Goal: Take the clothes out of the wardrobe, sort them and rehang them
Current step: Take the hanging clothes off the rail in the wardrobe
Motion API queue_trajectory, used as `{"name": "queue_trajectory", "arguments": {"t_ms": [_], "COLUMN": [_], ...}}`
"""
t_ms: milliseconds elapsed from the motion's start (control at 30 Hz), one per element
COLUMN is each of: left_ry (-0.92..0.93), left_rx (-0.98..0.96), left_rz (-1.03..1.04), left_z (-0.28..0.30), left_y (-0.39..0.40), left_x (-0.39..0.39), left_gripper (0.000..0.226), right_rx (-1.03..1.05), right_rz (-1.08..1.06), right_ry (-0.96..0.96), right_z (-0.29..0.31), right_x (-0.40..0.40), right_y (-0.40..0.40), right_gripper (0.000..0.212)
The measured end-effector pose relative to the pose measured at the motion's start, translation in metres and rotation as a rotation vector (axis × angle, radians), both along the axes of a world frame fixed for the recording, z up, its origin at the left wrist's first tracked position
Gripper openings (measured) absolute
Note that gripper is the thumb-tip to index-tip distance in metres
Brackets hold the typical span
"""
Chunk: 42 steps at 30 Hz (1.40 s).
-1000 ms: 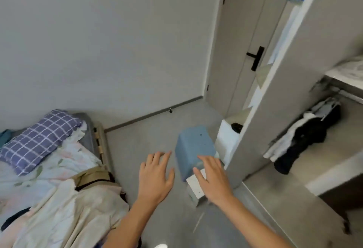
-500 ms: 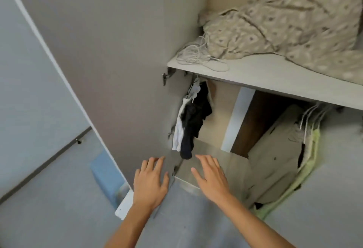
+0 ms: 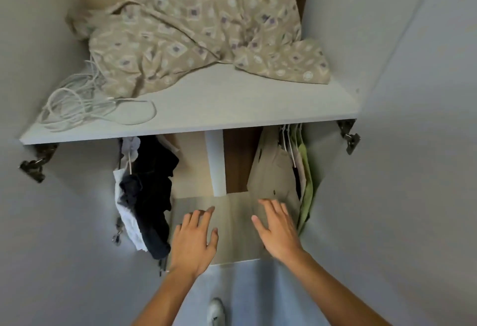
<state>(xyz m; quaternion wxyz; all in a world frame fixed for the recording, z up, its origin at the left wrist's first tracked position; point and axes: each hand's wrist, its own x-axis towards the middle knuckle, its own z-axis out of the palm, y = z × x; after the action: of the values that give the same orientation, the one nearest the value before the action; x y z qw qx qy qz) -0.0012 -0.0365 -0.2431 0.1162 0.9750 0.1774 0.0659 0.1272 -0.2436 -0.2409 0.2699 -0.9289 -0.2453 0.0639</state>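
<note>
While we face the open wardrobe, we list left to right:
Far left: a dark metal door hinge (image 3: 34, 164) sits under the pale grey wardrobe shelf (image 3: 206, 108).
Shelf top: a tangle of white cord (image 3: 77, 105) lies beside our crumpled beige patterned bedding (image 3: 196, 28).
Left clothes: black and white garments (image 3: 144, 196) hang below the shelf, at the left wall.
Left hand (image 3: 193, 240): our fingers are spread straight, holding nothing, over the wardrobe floor.
Right hand (image 3: 277, 230): likewise flat and spread, grasping nothing, apart from the left.
Right clothes: beige and light green garments on white hangers (image 3: 296, 170) hang at the right wall.
Below: a white shoe (image 3: 215, 311) shows.
</note>
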Motion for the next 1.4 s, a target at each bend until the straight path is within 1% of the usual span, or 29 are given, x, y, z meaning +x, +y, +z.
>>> {"name": "queue_trajectory", "arguments": {"t_ms": [167, 267, 400, 500, 567, 667, 733, 867, 967, 1100, 1233, 1300, 1367, 1400], "left_ry": [0.060, 0.059, 0.077, 0.099, 0.121, 0.139, 0.133, 0.150, 0.116, 0.043, 0.066, 0.063, 0.080, 0.087], "left_rx": [0.011, 0.017, -0.050, -0.080, -0.112, -0.172, -0.178, -0.155, -0.145, -0.223, -0.312, -0.374, -0.398, -0.401], "left_rz": [-0.209, -0.301, -0.424, -0.486, -0.498, -0.513, -0.522, -0.476, -0.397, -0.308, -0.176, -0.092, -0.014, 0.008], "left_z": [0.003, 0.005, -0.001, -0.009, -0.012, -0.013, -0.016, -0.023, -0.026, -0.033, -0.032, -0.032, -0.035, -0.036], "left_y": [0.006, 0.001, -0.023, -0.045, -0.061, -0.083, -0.092, -0.097, -0.093, -0.078, -0.059, -0.048, -0.035, -0.029], "left_x": [0.090, 0.131, 0.177, 0.209, 0.229, 0.254, 0.268, 0.278, 0.279, 0.276, 0.268, 0.265, 0.262, 0.260], "left_gripper": [0.055, 0.053, 0.054, 0.054, 0.056, 0.061, 0.060, 0.062, 0.042, 0.023, 0.033, 0.035, 0.037, 0.035], "right_rx": [-0.032, -0.027, -0.046, -0.023, -0.003, 0.014, 0.033, 0.070, 0.069, 0.085, 0.054, 0.036, 0.016, 0.000], "right_rz": [-0.182, -0.268, -0.369, -0.386, -0.393, -0.377, -0.359, -0.365, -0.361, -0.363, -0.386, -0.433, -0.490, -0.514], "right_ry": [0.003, 0.039, 0.149, 0.216, 0.247, 0.295, 0.320, 0.344, 0.316, 0.297, 0.247, 0.209, 0.154, 0.128], "right_z": [0.000, -0.002, -0.011, -0.015, -0.020, -0.029, -0.035, -0.045, -0.052, -0.055, -0.055, -0.053, -0.049, -0.047], "right_x": [0.047, 0.067, 0.085, 0.100, 0.111, 0.123, 0.129, 0.138, 0.145, 0.152, 0.156, 0.157, 0.159, 0.160], "right_y": [-0.010, -0.019, -0.033, -0.041, -0.045, -0.048, -0.047, -0.050, -0.052, -0.042, -0.024, -0.015, -0.008, -0.006], "right_gripper": [0.050, 0.047, 0.055, 0.071, 0.077, 0.074, 0.071, 0.068, 0.058, 0.048, 0.043, 0.034, 0.022, 0.017]}}
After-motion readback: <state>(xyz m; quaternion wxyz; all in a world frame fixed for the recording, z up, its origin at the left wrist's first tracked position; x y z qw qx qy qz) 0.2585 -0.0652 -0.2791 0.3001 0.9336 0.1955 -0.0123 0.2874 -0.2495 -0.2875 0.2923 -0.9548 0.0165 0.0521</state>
